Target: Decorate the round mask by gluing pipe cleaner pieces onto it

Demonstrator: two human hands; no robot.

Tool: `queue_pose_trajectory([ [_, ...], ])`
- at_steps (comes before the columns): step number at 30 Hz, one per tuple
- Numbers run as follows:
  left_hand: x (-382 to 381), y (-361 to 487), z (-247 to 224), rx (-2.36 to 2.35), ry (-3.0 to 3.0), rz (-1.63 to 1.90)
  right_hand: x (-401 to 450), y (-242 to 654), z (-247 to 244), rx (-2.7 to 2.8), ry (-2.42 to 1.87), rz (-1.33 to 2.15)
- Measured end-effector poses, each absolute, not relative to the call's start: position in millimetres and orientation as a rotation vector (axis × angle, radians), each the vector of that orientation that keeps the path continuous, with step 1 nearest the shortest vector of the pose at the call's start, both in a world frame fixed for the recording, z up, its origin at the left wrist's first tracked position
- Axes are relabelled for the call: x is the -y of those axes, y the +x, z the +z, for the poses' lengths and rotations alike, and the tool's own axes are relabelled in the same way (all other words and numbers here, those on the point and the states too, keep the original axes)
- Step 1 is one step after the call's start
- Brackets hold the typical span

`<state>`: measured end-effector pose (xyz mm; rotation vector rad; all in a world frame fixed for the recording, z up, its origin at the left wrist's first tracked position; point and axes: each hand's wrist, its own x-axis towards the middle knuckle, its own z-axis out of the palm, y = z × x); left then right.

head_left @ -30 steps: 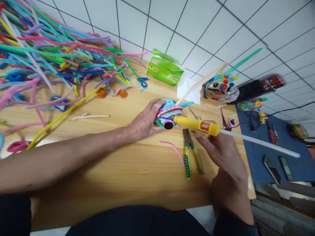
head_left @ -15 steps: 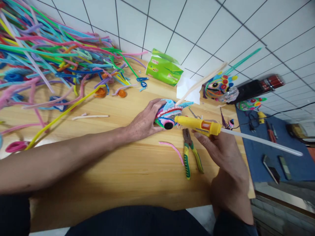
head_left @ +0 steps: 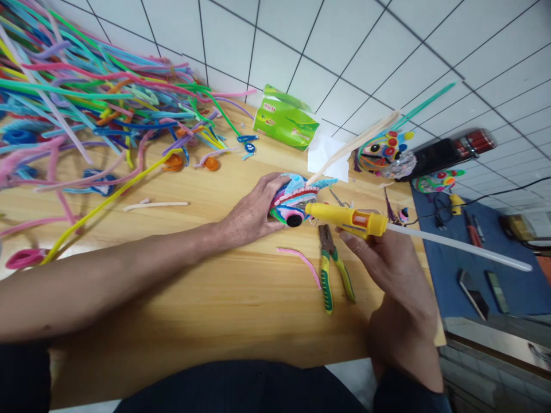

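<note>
Wood tbl (head_left: 224,321): multicol. craft (head_left: 289,198), blk disc (head_left: 294,221)

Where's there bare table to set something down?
Widest patch: wooden table between left forearm, pink strip, pliers and dark clothing. Smaller: between pale strip and left hand. Crowded: the far-left heap of fuzzy strips, and around the yellow glue gun.

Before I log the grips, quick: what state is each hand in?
Left hand: closed, holding the colorful fuzzy figure.
Right hand: closed, holding the yellow glue gun.
</note>
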<state>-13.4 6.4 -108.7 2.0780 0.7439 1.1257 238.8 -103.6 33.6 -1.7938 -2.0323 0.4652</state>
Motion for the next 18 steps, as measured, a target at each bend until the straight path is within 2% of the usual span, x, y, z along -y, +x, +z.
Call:
queue_pose_trajectory([
  [18, -7.2, -14.1, -110.5, -0.718, 2.093, 1.139, 100.8, 234.0, 35.4, 2.070, -1.692, 0.402],
])
